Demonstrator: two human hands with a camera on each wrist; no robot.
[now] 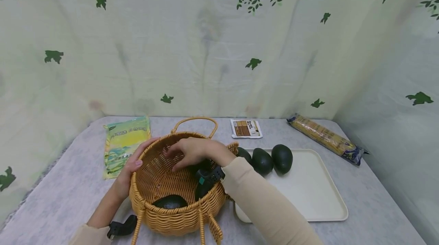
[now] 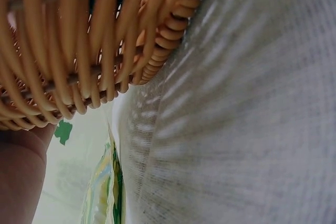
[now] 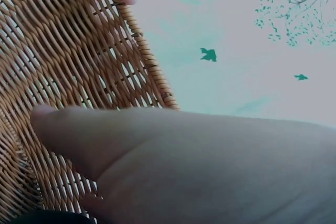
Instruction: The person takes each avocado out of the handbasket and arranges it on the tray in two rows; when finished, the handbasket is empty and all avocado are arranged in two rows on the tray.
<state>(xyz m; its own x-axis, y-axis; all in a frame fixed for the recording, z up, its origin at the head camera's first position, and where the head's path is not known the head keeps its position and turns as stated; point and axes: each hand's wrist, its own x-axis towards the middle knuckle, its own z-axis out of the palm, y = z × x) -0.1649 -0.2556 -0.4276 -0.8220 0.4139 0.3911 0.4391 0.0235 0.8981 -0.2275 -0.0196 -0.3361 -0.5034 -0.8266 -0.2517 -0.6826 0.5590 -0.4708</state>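
Note:
A round wicker basket (image 1: 178, 218) stands at the front, tilted toward me. My left hand (image 1: 132, 168) grips its left rim, thumb over the edge; the left wrist view shows the woven side close up. Inside the basket reaches my right hand (image 1: 193, 151), thumb and fingers apart, with nothing visible between them. A dark avocado (image 1: 170, 201) lies at the basket's near side, and another dark avocado (image 1: 203, 191) sits under my right wrist. Its further neighbours in there are partly hidden. In the right wrist view the hand (image 3: 157, 156) hangs before the inner wicker wall.
Beside the basket is a white tray (image 1: 308, 195) with three avocados (image 1: 282, 159) at its back left edge. A green-yellow bag (image 1: 125, 146) lies back left, a small brown-white packet (image 1: 246, 128) behind, and a long yellow-blue packet (image 1: 326, 136) back right.

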